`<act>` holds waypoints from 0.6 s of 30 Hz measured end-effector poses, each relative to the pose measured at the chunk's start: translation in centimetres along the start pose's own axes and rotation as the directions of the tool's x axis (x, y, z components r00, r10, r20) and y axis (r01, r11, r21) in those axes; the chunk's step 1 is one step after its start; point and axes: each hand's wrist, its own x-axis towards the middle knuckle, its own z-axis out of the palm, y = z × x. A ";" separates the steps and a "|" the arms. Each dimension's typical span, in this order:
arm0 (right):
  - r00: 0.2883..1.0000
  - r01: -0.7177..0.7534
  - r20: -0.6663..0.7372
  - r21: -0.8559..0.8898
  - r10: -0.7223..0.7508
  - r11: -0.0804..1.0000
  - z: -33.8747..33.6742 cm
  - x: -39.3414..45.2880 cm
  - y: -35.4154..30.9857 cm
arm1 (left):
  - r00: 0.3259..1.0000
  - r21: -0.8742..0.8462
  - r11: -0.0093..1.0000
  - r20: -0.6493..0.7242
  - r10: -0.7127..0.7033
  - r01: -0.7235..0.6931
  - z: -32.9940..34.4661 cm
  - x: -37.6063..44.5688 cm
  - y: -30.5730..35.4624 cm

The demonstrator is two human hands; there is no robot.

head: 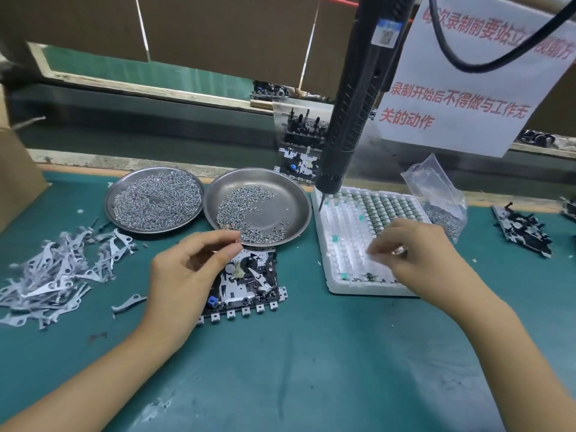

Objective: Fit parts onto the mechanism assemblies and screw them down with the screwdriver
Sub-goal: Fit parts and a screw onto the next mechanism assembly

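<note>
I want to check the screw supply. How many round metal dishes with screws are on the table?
2. The left dish sits at the back left, spread with screws. The right dish touches it and sits behind the mechanism assembly, partly filled. None appears hidden.

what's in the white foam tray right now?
The white foam tray holds rows of small green parts at the far end; near pockets look mostly empty. The right hand covers some of the middle.

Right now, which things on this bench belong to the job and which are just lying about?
In the job: black-and-silver mechanism assembly, hanging black electric screwdriver, round steel dish of screws, white foam tray of small parts, pile of grey metal levers.
Lying about: clear plastic bag, cardboard box.
</note>
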 end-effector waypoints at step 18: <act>0.996 -0.094 0.092 0.948 0.021 0.303 9.1 1.5 -8.4 | 0.996 0.079 0.997 0.085 -0.028 0.021 0.1 -0.1 0.5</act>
